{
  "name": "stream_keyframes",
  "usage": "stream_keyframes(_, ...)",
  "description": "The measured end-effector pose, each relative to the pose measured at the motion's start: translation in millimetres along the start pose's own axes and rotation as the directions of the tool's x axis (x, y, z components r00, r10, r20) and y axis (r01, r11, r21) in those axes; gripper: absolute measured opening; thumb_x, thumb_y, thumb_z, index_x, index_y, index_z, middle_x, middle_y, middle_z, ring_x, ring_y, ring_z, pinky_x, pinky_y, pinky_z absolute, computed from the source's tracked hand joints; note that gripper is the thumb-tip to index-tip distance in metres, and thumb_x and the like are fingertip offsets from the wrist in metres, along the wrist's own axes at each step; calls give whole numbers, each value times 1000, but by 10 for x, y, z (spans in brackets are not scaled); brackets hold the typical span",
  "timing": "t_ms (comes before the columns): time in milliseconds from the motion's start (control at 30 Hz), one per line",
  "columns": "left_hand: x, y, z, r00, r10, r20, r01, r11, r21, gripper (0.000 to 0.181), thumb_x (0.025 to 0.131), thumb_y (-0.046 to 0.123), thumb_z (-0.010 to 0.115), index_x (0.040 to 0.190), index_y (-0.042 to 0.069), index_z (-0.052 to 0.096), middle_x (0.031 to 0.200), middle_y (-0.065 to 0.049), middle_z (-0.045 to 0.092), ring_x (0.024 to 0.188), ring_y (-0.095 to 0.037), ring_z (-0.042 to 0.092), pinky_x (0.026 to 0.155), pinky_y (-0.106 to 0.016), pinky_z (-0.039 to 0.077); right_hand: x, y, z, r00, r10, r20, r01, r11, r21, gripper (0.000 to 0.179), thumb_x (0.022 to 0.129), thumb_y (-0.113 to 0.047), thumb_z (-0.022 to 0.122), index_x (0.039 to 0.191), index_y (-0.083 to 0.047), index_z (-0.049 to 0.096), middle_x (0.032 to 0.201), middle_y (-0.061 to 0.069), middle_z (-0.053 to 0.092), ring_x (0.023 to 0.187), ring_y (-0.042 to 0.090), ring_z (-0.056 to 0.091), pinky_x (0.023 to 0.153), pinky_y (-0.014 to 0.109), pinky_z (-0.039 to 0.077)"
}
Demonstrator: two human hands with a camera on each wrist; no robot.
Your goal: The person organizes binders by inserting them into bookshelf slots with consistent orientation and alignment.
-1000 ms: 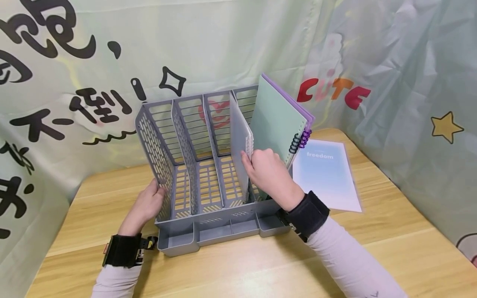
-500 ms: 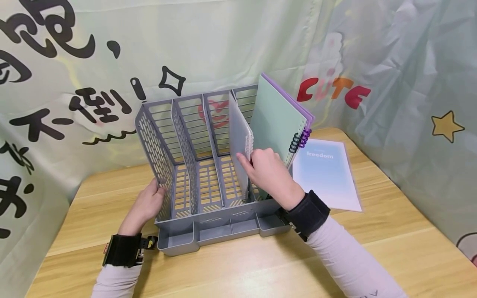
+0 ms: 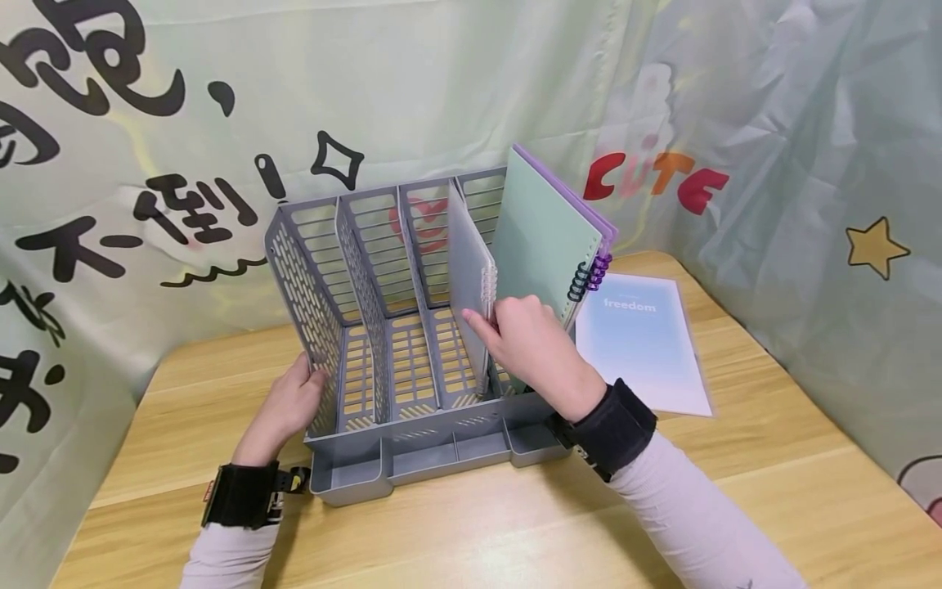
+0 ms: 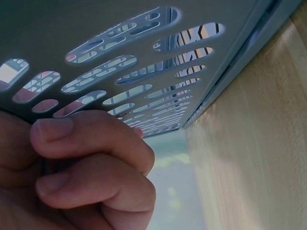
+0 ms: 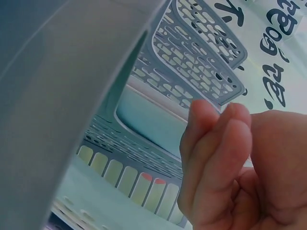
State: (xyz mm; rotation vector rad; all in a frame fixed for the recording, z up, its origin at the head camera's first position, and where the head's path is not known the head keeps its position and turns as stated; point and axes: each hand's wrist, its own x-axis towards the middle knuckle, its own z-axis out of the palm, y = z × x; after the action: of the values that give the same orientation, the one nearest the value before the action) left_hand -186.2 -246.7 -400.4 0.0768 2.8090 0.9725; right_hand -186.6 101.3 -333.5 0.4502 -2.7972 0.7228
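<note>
A grey desktop file organizer [image 3: 412, 433] with upright slotted dividers stands on the table. My left hand [image 3: 290, 401] grips the front edge of its left side wall; the left wrist view shows curled fingers [image 4: 96, 139] against the slotted panel. A pale spiral notebook [image 3: 468, 286] with a white coil stands upright toward the organizer's right half. My right hand [image 3: 533, 348] holds its coil edge, thumb on the left face and the other fingers on the right. Right of it stand a mint-green spiral notebook [image 3: 540, 237] and a purple spiral notebook [image 3: 599, 221], coils facing me.
A blue-and-white booklet [image 3: 636, 352] marked "freedom" lies flat on the wooden table [image 3: 773, 450], right of the organizer. A printed cloth [image 3: 441, 82] hangs behind and at both sides. Small open trays [image 3: 423, 462] line the organizer's front.
My right thumb has shifted slightly left and down, from the coil onto the pale notebook's left face. The left hand stays in place, and the notebooks hardly move.
</note>
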Motion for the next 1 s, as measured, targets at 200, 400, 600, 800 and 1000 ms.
stream_keyframes(200,6,2,-4,1000,9,-4,-9,1000,15,62,115,21,25,168,-8,15,165,-43,30,147,-65,38,115,-76,41,-41,-30,-39,1000,-1,6,1,1000,-8,63,110,-46,58,56,-18,40,54,-6,30,44,17,46,46,28,33)
stream_keyframes(400,9,13,0,1000,12,-14,-11,1000,23,61,114,19,26,167,-10,17,164,-43,32,145,-65,41,113,-75,43,-96,-55,-83,1000,-17,14,16,1000,13,65,110,-45,60,54,-19,37,52,-6,30,42,16,43,47,27,30)
stream_keyframes(600,7,27,2,1000,3,-16,-3,1000,23,61,114,19,26,167,-10,17,163,-44,33,142,-65,45,110,-74,47,-156,-75,-137,999,-27,18,26,999,36,65,110,-44,61,55,-19,35,52,-7,27,43,14,37,49,27,27)
stream_keyframes(800,8,17,3,1000,6,-17,-6,1000,24,60,114,19,27,167,-10,18,163,-43,33,143,-65,45,110,-74,47,-213,-81,-202,999,-35,19,34,998,54,64,109,-45,61,56,-18,37,51,-7,28,44,13,35,51,28,27)
stream_keyframes(1000,6,12,2,1000,7,-14,-7,1000,21,60,114,19,26,167,-10,17,163,-43,33,143,-65,45,110,-74,47,-265,-80,-265,999,-44,7,43,998,41,64,108,-46,63,56,-18,37,52,-7,26,45,12,32,52,28,26)
